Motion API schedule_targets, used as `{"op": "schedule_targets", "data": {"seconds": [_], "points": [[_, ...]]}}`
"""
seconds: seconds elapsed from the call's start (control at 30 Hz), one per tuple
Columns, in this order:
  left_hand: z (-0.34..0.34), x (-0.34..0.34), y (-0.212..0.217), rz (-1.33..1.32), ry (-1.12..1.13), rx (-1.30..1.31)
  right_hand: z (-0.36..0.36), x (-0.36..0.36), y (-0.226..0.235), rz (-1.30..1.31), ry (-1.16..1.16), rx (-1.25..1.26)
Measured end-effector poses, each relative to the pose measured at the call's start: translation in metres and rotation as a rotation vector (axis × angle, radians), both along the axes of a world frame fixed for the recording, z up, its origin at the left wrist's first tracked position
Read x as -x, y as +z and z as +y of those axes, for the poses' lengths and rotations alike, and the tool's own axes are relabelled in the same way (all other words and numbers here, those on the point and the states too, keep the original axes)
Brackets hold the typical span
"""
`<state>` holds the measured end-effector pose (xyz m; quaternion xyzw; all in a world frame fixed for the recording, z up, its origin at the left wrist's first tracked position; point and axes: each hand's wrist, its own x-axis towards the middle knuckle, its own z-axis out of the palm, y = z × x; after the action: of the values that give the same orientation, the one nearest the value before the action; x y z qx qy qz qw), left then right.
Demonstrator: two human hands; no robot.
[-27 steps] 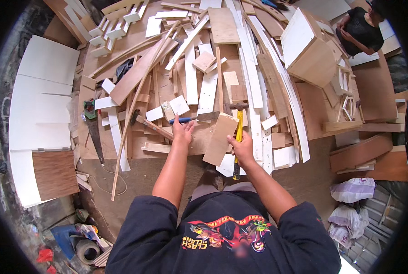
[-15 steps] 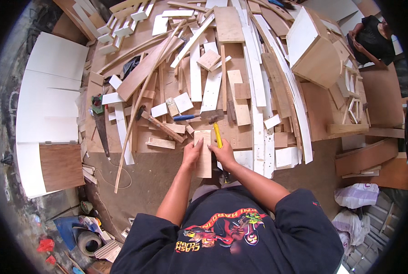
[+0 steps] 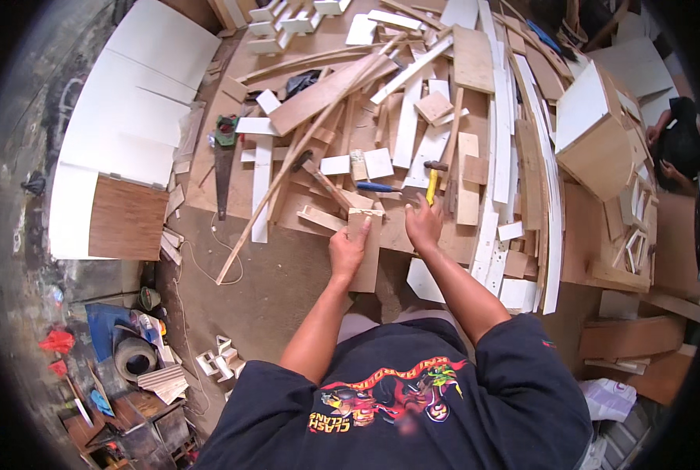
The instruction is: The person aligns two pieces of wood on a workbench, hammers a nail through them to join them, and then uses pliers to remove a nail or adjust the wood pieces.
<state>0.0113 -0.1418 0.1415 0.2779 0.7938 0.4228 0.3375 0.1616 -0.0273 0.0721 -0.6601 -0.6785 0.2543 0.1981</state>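
**Plywood strip held at the near edge of a scrap-wood heap**

- Plywood strip [image 3: 365, 249]: narrow, light brown, lying lengthwise away from the person on the floor at the near edge of the heap. The left hand [image 3: 347, 252] lies against its left edge, fingers curled over the board, thumb side toward the person.
- Right hand [image 3: 423, 225]: just right of the strip's far end, closed around the yellow handle of a hammer [image 3: 433, 182]; the dark head lies beyond the knuckles.
- Blue-handled tool [image 3: 379, 187]: just beyond both hands, lying flat among offcuts.
- Small wood block [image 3: 357, 165]: beyond the blue-handled tool.
- Long thin batten [image 3: 303, 160]: slanting from far right to near left, left of the left hand.
- Handsaw [image 3: 223, 168]: well left of the left hand, green handle at its far end.
- White panels [image 3: 130, 125]: stacked flat at far left, a brown panel [image 3: 126, 218] on the nearest.
- Open wooden box [image 3: 599, 135]: well right of the right hand, tilted; contents cannot be told.
- Second person [image 3: 679, 145]: far right, dark clothing.
- White plastic bag [image 3: 610, 398]: near right, contents hidden.
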Motion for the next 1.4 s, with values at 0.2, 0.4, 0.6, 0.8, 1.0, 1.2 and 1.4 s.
{"op": "schedule_targets", "data": {"seconds": [0.2, 0.4, 0.6, 0.8, 1.0, 1.2, 1.4], "points": [[-0.041, 0.043, 0.038, 0.021, 0.013, -0.056, -0.055, 0.074, 0.088, 0.876, 0.304, 0.268], [-0.116, 0.133, 0.062, 0.006, -0.07, -0.181, -0.116, 0.171, 0.118, 0.807, 0.387, 0.267], [-0.204, 0.24, 0.067, 0.023, -0.034, -0.219, -0.196, 0.281, 0.134, 0.702, 0.452, 0.148], [-0.257, 0.32, 0.074, 0.02, 0.076, -0.282, -0.248, 0.382, 0.12, 0.779, 0.499, 0.159], [-0.253, 0.401, 0.049, 0.013, 0.103, -0.225, -0.252, 0.46, 0.126, 0.779, 0.413, 0.169], [-0.221, 0.485, 0.034, -0.021, 0.002, -0.22, -0.224, 0.532, 0.101, 0.773, 0.339, 0.159], [-0.196, 0.567, 0.011, 0.038, -0.134, -0.059, -0.211, 0.606, 0.064, 0.76, 0.276, 0.206]]}}
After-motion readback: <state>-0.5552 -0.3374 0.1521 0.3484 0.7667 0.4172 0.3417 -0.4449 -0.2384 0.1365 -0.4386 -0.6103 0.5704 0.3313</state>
